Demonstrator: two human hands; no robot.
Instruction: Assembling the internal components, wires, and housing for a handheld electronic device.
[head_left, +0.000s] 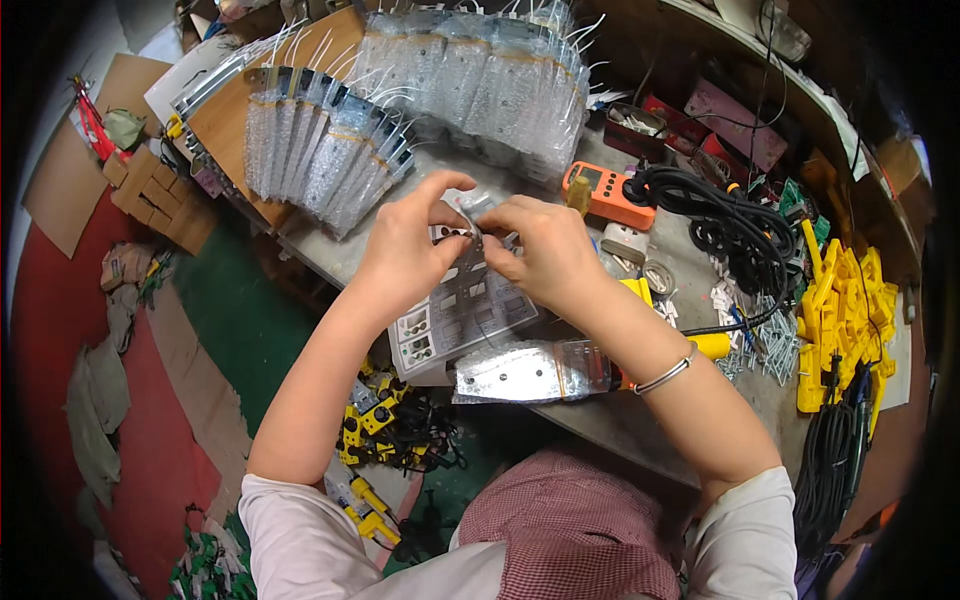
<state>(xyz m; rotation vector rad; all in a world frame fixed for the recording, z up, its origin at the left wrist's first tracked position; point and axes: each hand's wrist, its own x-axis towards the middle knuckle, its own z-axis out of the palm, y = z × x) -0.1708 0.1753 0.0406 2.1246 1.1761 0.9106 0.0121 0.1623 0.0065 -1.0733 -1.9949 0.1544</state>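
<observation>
My left hand point(405, 245) and my right hand point(545, 247) meet over the workbench, fingertips pinched close together. Between them is a small, thin greyish piece point(472, 222) that I cannot make out; my fingers cover most of it. Several small dark bits show by my left fingertips. Below both hands lies a white panel point(412, 368) printed with rows of small pictures. Nearer to me, a shiny silver plate in bubble wrap point(515, 374), with a rubber band round it, lies at the bench edge under my right forearm.
Bubble-wrapped units with white wires stand in a large stack point(470, 85) and a fanned row point(320, 145). On the right are an orange handheld meter point(607, 192), coiled black cable point(735, 215), loose screws point(772, 335) and yellow plastic parts point(850, 300). Yellow-black parts point(385, 415) lie below the bench.
</observation>
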